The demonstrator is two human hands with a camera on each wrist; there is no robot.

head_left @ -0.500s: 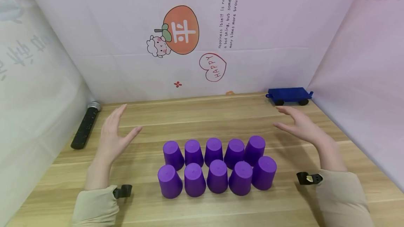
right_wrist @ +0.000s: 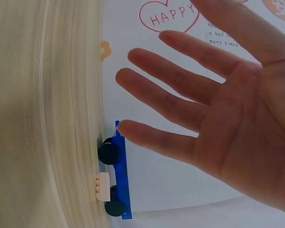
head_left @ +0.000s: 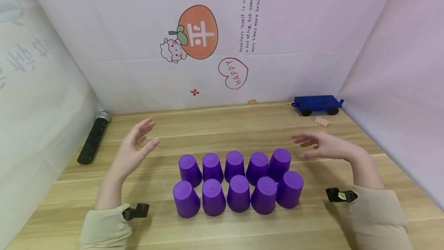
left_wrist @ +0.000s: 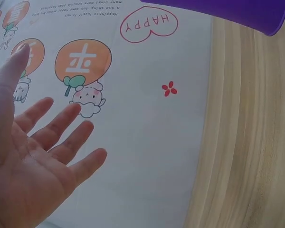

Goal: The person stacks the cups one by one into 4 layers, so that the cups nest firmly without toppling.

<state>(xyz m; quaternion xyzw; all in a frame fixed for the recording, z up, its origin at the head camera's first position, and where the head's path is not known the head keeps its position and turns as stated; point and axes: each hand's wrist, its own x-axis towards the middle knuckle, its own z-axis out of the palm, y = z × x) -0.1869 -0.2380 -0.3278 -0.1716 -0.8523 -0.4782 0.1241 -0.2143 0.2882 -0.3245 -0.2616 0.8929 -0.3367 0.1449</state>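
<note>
Two rows of purple cups stand upside down on the wooden table, the back row close behind the front one. My left hand is held in the air left of the cups, fingers spread and slightly bent, touching nothing. In the left wrist view the palm of that left hand shows bare, and part of a purple cup is at the top edge. On the other side, my right hand hovers behind and right of the cups with nothing in it. Its palm and stretched fingers fill much of the right wrist view.
A blue toy wagon on black wheels stands at the back right, with a small pink toy brick in front of it. A black microphone lies at the left. White printed cloth walls the back and sides.
Both hands have moved inward, towards the cups; the right one has also come lower and nearer, uncovering the pink brick. The cups stand as before.
</note>
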